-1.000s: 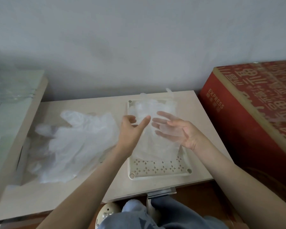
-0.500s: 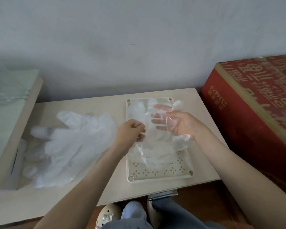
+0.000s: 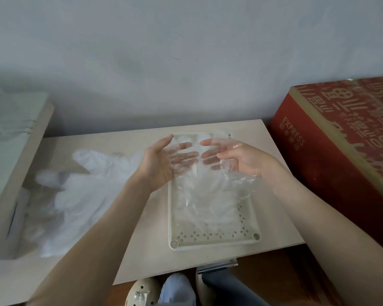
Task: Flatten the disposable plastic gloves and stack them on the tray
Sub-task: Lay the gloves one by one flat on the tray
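A clear plastic glove hangs between my two hands above the far half of the cream perforated tray. My left hand is spread with straight fingers behind the film and its thumb raised. My right hand faces it, fingers straight behind the film, thumb pressing the crumpled edge against them. Flattened clear gloves lie in the tray under the held one. A loose heap of whitish gloves sits on the table to the left of the tray.
The beige table stands against a grey wall. A large red carton stands close on the right, right by the table edge. A pale cabinet with a raised edge borders the left side. My knees show below the front edge.
My left hand has let go of its pinch and spread open. Both hands have risen slightly, and the glove is now stretched wider between them.
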